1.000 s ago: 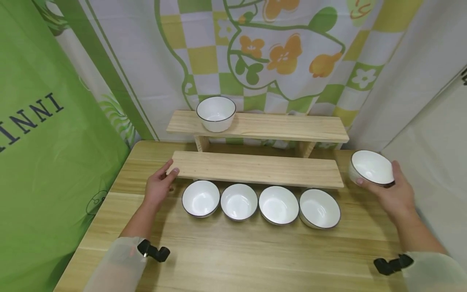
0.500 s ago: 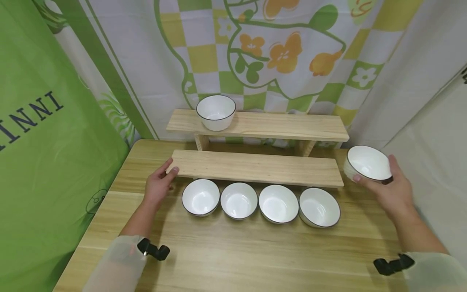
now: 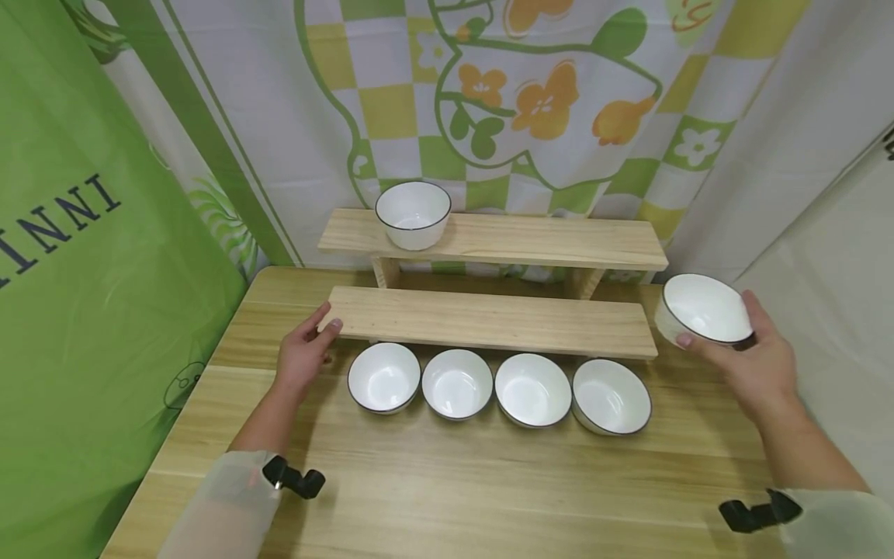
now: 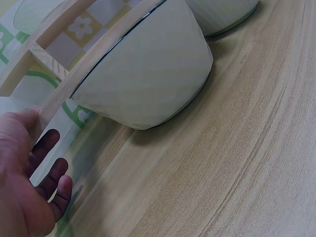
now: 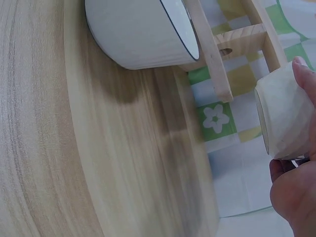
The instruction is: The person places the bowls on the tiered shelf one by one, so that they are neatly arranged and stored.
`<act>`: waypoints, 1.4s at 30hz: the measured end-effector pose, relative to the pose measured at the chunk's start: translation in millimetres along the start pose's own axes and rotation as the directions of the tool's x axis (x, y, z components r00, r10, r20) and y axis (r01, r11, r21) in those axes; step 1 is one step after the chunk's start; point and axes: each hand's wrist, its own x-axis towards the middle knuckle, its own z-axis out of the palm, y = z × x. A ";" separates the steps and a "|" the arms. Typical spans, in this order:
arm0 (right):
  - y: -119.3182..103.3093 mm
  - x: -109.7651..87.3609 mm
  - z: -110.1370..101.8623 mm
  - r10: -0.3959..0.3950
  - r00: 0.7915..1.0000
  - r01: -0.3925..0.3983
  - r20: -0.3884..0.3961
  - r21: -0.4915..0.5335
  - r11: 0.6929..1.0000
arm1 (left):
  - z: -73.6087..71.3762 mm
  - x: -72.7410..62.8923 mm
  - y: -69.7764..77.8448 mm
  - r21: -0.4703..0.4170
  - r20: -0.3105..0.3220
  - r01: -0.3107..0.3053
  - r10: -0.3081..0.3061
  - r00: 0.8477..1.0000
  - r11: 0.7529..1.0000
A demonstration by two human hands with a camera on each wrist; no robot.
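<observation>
My right hand [image 3: 764, 361] grips a white bowl [image 3: 705, 309] with a dark rim, thumb on the near side and fingers round the far right side. It is off the table, just right of a two-tier wooden shelf [image 3: 489, 318]. In the right wrist view the same bowl [image 5: 286, 113] appears from the side. At the lower tier's left end, my left hand [image 3: 304, 359] pinches the board between thumb and index finger. The left wrist view shows the other fingers [image 4: 53, 180] hanging loosely below. A second white bowl [image 3: 414, 217] stands on the upper tier, towards the left.
Several matching bowls stand in a row before the shelf, from a left one [image 3: 384, 379] to a right one [image 3: 611, 397]. The wooden table [image 3: 489, 489] runs back to a patterned curtain [image 3: 391, 101]. Green cloth [image 3: 84, 310] hangs at the left, a pale wall at the right.
My right hand has lifted the bowl slightly and brought it a little left, nearer the shelf's right end. My left hand keeps its place on the shelf.
</observation>
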 end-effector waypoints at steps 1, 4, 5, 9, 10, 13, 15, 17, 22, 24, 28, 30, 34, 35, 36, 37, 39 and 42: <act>-1.6 -0.5 -0.6 0.002 1.000 -0.002 -0.001 0.002 1.000 | -0.1 -0.2 -0.1 0.000 0.000 0.000 0.000 1.000 1.000; -6.1 -1.4 -2.5 0.000 1.000 0.000 -0.005 0.005 1.000 | -0.4 -1.1 0.0 0.003 -0.001 -0.003 0.003 1.000 1.000; -7.5 -1.3 -3.1 -0.003 1.000 0.003 -0.008 0.004 1.000 | -0.6 -1.5 0.3 0.003 -0.002 -0.005 0.005 1.000 1.000; -13.8 -1.1 -3.8 -0.016 1.000 0.016 -0.007 0.006 1.000 | -1.5 -2.2 1.3 -0.003 -0.005 -0.005 0.005 1.000 1.000; -15.5 -1.0 -3.7 -0.019 1.000 0.020 -0.008 0.007 1.000 | -1.6 -2.2 1.7 -0.009 -0.006 -0.001 0.001 1.000 1.000; -20.5 -1.5 -3.5 -0.033 0.999 0.033 -0.005 -0.004 0.999 | -2.1 -2.4 3.5 -0.015 0.002 0.009 -0.009 1.000 1.000; -24.4 -2.5 -3.4 -0.045 0.999 0.045 -0.003 -0.010 0.999 | -1.9 -4.1 6.9 -0.017 0.008 0.020 -0.020 1.000 1.000; -28.5 -3.1 -3.0 -0.058 0.998 0.058 0.002 -0.012 0.998 | -1.4 -7.6 13.2 -0.018 0.016 0.027 -0.027 1.000 0.999; -38.8 -4.0 0.4 -0.079 0.997 0.079 0.017 -0.007 0.997 | 0.8 -20.6 32.8 -0.015 0.024 0.034 -0.034 0.999 0.999; -42.0 -4.5 2.3 -0.084 0.996 0.084 0.020 0.002 0.996 | 1.2 -22.9 36.2 -0.015 0.029 0.028 -0.028 0.999 0.999; -47.9 -4.5 5.8 -0.091 0.995 0.090 0.032 0.021 0.996 | 1.6 -22.5 35.9 -0.009 0.034 0.026 -0.025 0.999 1.000; -51.4 -4.3 7.5 -0.097 0.994 0.095 0.042 0.031 0.995 | 1.6 -20.1 32.3 -0.007 0.028 0.029 -0.029 0.999 1.000; -60.6 -4.1 10.5 -0.105 0.992 0.102 0.062 0.048 0.994 | 0.2 -11.0 18.2 -0.017 0.017 0.025 -0.024 1.000 1.000; -62.9 -4.0 11.4 -0.109 0.992 0.105 0.067 0.056 0.993 | 0.1 -9.0 14.9 -0.020 0.012 0.022 -0.022 1.000 1.000; -65.2 -4.0 12.2 -0.112 0.991 0.108 0.069 0.061 0.992 | 0.0 -7.3 12.1 -0.017 0.008 0.020 -0.020 1.000 1.000; -67.5 -4.0 13.0 -0.116 0.991 0.111 0.072 0.067 0.992 | -0.1 -5.9 9.7 -0.014 0.004 0.017 -0.017 1.000 1.000; -71.4 -3.6 14.9 -0.119 0.989 0.114 0.082 0.072 0.991 | -0.1 -4.0 6.4 -0.003 -0.001 0.009 -0.009 1.000 1.000; -77.1 -2.8 17.9 -0.123 0.988 0.115 0.098 0.081 0.990 | 0.3 -3.0 4.3 0.003 -0.005 0.001 -0.001 1.000 1.000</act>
